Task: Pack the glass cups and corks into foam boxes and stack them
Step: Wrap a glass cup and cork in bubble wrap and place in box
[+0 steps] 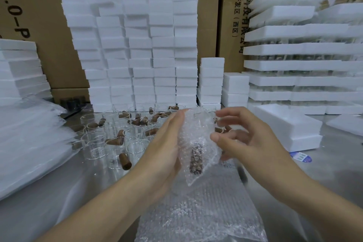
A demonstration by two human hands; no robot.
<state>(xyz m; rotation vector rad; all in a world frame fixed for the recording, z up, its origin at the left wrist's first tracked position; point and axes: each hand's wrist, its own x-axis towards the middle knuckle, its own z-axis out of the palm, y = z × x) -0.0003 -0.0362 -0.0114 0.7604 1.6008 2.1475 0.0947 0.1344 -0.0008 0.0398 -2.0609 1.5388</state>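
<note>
**A:** Where is the cork?

**B:** A brown tapered cork (196, 160) sits roughly upright inside a clear bubble-wrap pouch (198, 133). The pouch is held above the grey metal worktop (68, 192), mid-view.

**A:** And the hands?

**B:** The left hand (167, 143) lies flat along the pouch's 9 o'clock side, fingers straight and pointing to 12. The right hand (241, 137) pinches the 3 o'clock edge, with its thumb on the front and its lower fingers curled behind.

**A:** Below them?

**B:** A flat sheet of bubble wrap (200, 212) lies on the worktop at 6 o'clock.

**A:** Containers?

**B:** Clear glass cups (96, 143) stand at 10 o'clock. Some hold corks, and loose brown corks (125, 161) lie among them. White foam boxes (141, 49) rise in columns at 12 o'clock against brown cardboard cartons (49, 25). A single white foam box (290, 124) sits at 3 o'clock. At 2 o'clock are white foam trays (304, 65), layered with glassware between them.
</note>
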